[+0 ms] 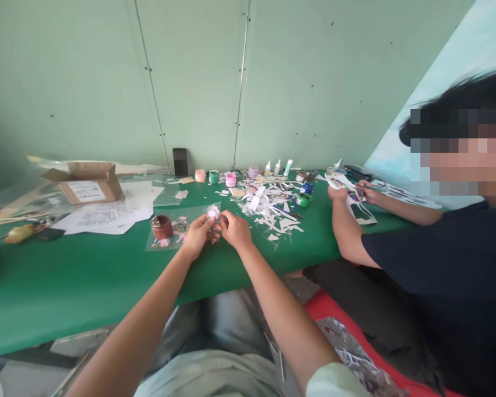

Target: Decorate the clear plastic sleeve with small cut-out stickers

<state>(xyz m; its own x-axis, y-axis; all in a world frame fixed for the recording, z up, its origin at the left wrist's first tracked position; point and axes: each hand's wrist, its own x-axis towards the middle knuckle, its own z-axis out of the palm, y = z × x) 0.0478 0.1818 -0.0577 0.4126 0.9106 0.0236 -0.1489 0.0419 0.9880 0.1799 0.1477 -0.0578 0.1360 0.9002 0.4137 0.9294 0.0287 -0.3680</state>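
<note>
Just above the table, my left hand [197, 237] is closed on a small pink-and-white paper cutout [213, 212]. My right hand [236, 229] pinches at the right edge of this piece, its fingers close to the left ones. Fine details of the cutout are too small to make out. Under and beside my left hand lies a clear plastic sheet [149, 242], with several small pink cutouts [181, 226] on or in it. An open jar of brown paint [162, 227] stands on the sheet, left of my hands.
White paper scraps [268, 212] are heaped right of my hands, near a green paint jar [303, 199]. More jars, glue bottles [277, 167] and a phone [181, 162] line the wall. Printed sheets [107, 214] and a cardboard box [91, 184] are left. A co-worker [438, 248] cuts paper at right.
</note>
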